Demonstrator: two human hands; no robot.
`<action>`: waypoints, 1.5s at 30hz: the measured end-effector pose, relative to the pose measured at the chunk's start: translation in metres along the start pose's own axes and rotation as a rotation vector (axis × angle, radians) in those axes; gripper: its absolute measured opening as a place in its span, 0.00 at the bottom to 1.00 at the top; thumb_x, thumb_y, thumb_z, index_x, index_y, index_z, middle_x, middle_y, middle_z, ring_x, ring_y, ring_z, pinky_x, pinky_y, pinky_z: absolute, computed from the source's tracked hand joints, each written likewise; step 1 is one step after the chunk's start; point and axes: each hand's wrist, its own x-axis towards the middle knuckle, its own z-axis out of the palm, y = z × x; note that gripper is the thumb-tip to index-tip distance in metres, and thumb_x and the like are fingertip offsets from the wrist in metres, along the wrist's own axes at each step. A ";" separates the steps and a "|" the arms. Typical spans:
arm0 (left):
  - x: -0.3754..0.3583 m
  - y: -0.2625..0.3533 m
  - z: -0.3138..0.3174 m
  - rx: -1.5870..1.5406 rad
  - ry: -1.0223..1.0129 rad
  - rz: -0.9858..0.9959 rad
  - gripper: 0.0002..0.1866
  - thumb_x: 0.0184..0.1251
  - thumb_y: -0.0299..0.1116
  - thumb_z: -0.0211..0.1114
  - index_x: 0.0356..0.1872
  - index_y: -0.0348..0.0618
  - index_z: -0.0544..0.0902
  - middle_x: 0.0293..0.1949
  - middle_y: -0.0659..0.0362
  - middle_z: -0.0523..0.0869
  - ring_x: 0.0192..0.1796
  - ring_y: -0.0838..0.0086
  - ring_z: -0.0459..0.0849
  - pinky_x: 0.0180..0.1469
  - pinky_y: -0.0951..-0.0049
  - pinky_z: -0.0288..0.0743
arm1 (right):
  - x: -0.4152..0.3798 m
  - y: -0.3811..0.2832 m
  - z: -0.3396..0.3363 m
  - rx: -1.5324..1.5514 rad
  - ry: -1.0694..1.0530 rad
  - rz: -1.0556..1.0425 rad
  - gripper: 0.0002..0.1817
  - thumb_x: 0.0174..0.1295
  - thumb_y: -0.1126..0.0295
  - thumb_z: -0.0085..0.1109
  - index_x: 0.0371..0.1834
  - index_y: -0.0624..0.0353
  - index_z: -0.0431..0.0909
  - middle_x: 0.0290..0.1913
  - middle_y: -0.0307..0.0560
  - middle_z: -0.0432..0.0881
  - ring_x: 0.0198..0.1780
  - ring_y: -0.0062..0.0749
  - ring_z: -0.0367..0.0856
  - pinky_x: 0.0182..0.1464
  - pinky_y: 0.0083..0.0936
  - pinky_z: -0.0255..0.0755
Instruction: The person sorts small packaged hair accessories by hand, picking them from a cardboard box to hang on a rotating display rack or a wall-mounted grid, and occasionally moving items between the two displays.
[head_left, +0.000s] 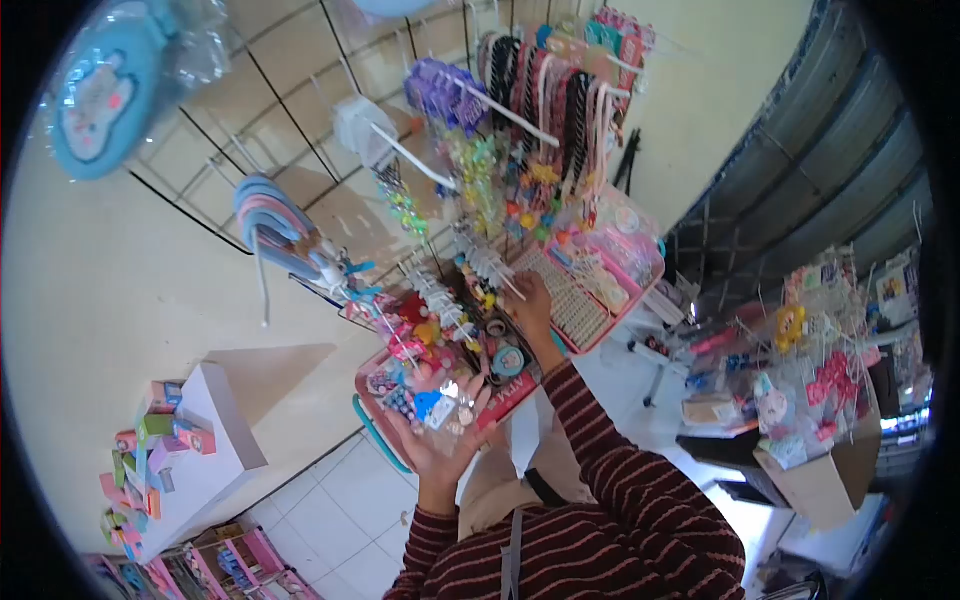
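Observation:
My left hand [437,458] is palm up with its fingers curved apart around small clear plastic packets [447,405]. One packet holds a blue piece, and beige pieces show beside it. My right hand [532,303] reaches up to the end of a display hook [500,279] strung with white tags. Its fingers are bent together there, and what is between them is hidden. Small colourful trinkets [428,330] hang on the hooks left of it. Below is a red-rimmed basket [372,400] with small goods, partly covered by my left hand.
A wire rack [290,110] on the wall carries braided bands [555,100], purple packs [447,95] and blue-pink bands [270,215]. A pink tray [645,275] stands at right. Small boxes sit on a white wall shelf [215,420]. Bagged goods [810,370] hang at far right.

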 end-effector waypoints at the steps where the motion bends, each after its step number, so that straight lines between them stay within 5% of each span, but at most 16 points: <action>1: 0.002 0.002 0.000 0.002 0.019 -0.023 0.40 0.49 0.67 0.41 0.54 0.44 0.62 0.46 0.48 0.72 0.48 0.58 0.71 0.52 0.57 0.62 | -0.004 -0.003 0.002 -0.162 0.022 -0.071 0.15 0.52 0.74 0.52 0.42 0.62 0.62 0.35 0.46 0.71 0.31 0.28 0.72 0.33 0.22 0.69; 4: 0.015 0.002 -0.015 0.023 -0.041 -0.164 0.47 0.46 0.71 0.36 0.56 0.37 0.58 0.50 0.46 0.68 0.50 0.53 0.69 0.51 0.56 0.62 | -0.025 -0.043 0.001 -0.061 0.361 -0.049 0.20 0.51 0.72 0.54 0.47 0.65 0.61 0.43 0.52 0.68 0.43 0.32 0.70 0.42 0.25 0.67; 7: 0.025 -0.008 -0.018 0.039 -0.158 -0.310 0.48 0.45 0.71 0.36 0.57 0.36 0.55 0.53 0.45 0.65 0.51 0.51 0.68 0.50 0.55 0.62 | -0.069 -0.080 -0.023 0.068 0.421 -0.090 0.24 0.50 0.71 0.54 0.50 0.67 0.59 0.49 0.55 0.64 0.49 0.31 0.66 0.45 0.24 0.65; 9: 0.030 -0.020 -0.023 0.047 -0.249 -0.398 0.50 0.43 0.72 0.39 0.58 0.37 0.52 0.54 0.41 0.62 0.52 0.50 0.66 0.48 0.52 0.64 | -0.099 -0.061 -0.047 -0.098 0.413 -0.046 0.25 0.52 0.71 0.52 0.52 0.65 0.58 0.49 0.54 0.66 0.49 0.32 0.67 0.46 0.24 0.64; 10: 0.032 -0.029 -0.027 0.084 -0.303 -0.457 0.50 0.42 0.72 0.40 0.58 0.38 0.51 0.55 0.40 0.61 0.53 0.49 0.65 0.48 0.51 0.65 | -0.112 -0.095 -0.061 -0.137 0.048 -0.012 0.30 0.54 0.64 0.51 0.59 0.59 0.52 0.52 0.49 0.63 0.50 0.32 0.65 0.49 0.25 0.62; 11: 0.032 -0.041 -0.022 0.067 -0.319 -0.523 0.50 0.41 0.72 0.42 0.58 0.38 0.52 0.55 0.41 0.61 0.52 0.47 0.66 0.47 0.49 0.65 | -0.116 -0.111 -0.073 -0.407 -0.083 -0.271 0.25 0.53 0.61 0.51 0.54 0.58 0.62 0.52 0.48 0.66 0.52 0.33 0.64 0.52 0.27 0.60; 13: 0.027 -0.070 -0.013 -0.103 -0.242 -0.532 0.45 0.44 0.69 0.44 0.57 0.43 0.56 0.50 0.45 0.67 0.48 0.53 0.70 0.39 0.49 0.69 | -0.128 -0.137 -0.090 -0.242 -0.188 -0.260 0.19 0.50 0.63 0.53 0.45 0.58 0.71 0.49 0.48 0.69 0.54 0.36 0.64 0.54 0.30 0.58; 15: 0.026 -0.098 -0.020 0.150 -0.170 -0.477 0.43 0.45 0.69 0.44 0.55 0.42 0.59 0.45 0.50 0.72 0.43 0.55 0.74 0.33 0.51 0.72 | -0.141 -0.154 -0.112 -0.194 -0.180 -0.224 0.16 0.48 0.66 0.55 0.41 0.58 0.74 0.48 0.48 0.70 0.53 0.36 0.65 0.51 0.28 0.61; 21: -0.020 -0.200 0.002 0.508 -0.247 -0.609 0.38 0.48 0.67 0.44 0.49 0.42 0.65 0.40 0.55 0.75 0.37 0.61 0.77 0.32 0.59 0.76 | -0.221 -0.199 -0.213 -0.412 0.009 -0.257 0.10 0.47 0.70 0.56 0.34 0.59 0.76 0.47 0.47 0.71 0.50 0.35 0.68 0.44 0.25 0.67; 22: -0.028 -0.219 -0.001 0.538 -0.332 -0.665 0.37 0.49 0.66 0.43 0.48 0.41 0.65 0.41 0.54 0.75 0.39 0.60 0.76 0.33 0.58 0.75 | -0.239 -0.200 -0.227 -0.281 0.097 -0.147 0.09 0.47 0.71 0.57 0.32 0.60 0.76 0.46 0.47 0.71 0.49 0.35 0.69 0.45 0.25 0.66; 26: -0.077 -0.278 0.009 0.657 -0.559 -0.746 0.38 0.51 0.64 0.42 0.52 0.39 0.62 0.48 0.51 0.71 0.48 0.58 0.72 0.43 0.57 0.69 | -0.295 -0.221 -0.287 -0.254 0.309 -0.244 0.06 0.48 0.73 0.55 0.29 0.62 0.75 0.44 0.48 0.73 0.47 0.33 0.70 0.47 0.24 0.64; 32: -0.109 -0.337 0.026 0.972 -0.885 -0.448 0.44 0.49 0.65 0.44 0.60 0.43 0.48 0.58 0.49 0.58 0.60 0.63 0.55 0.59 0.58 0.44 | -0.369 -0.243 -0.352 -0.104 0.669 -0.376 0.05 0.51 0.73 0.54 0.29 0.63 0.74 0.36 0.43 0.76 0.37 0.20 0.72 0.38 0.16 0.64; 36: -0.121 -0.366 0.061 1.042 -0.968 -0.161 0.47 0.46 0.63 0.52 0.61 0.43 0.45 0.59 0.49 0.55 0.62 0.64 0.51 0.59 0.59 0.43 | -0.409 -0.261 -0.376 0.066 0.936 -0.405 0.05 0.55 0.72 0.51 0.29 0.61 0.72 0.27 0.33 0.72 0.29 0.12 0.68 0.31 0.10 0.61; 38: -0.133 -0.379 0.088 1.178 -1.004 0.377 0.49 0.45 0.60 0.57 0.61 0.43 0.42 0.60 0.49 0.52 0.63 0.64 0.49 0.60 0.58 0.40 | -0.421 -0.263 -0.389 0.099 1.034 -0.415 0.05 0.55 0.71 0.50 0.29 0.61 0.71 0.26 0.33 0.71 0.27 0.12 0.67 0.30 0.10 0.61; 42: -0.146 -0.412 0.135 1.140 -1.081 0.552 0.48 0.45 0.56 0.59 0.61 0.44 0.41 0.60 0.48 0.51 0.63 0.62 0.48 0.60 0.56 0.37 | -0.434 -0.262 -0.415 0.229 1.187 -0.458 0.05 0.57 0.69 0.49 0.30 0.59 0.68 0.23 0.31 0.70 0.24 0.10 0.65 0.24 0.08 0.57; 45: -0.156 -0.438 0.152 1.075 -1.118 0.666 0.40 0.49 0.52 0.58 0.59 0.43 0.51 0.60 0.50 0.54 0.63 0.63 0.50 0.61 0.59 0.37 | -0.433 -0.278 -0.441 0.278 1.230 -0.510 0.05 0.57 0.69 0.49 0.31 0.58 0.68 0.22 0.30 0.69 0.22 0.07 0.62 0.21 0.06 0.52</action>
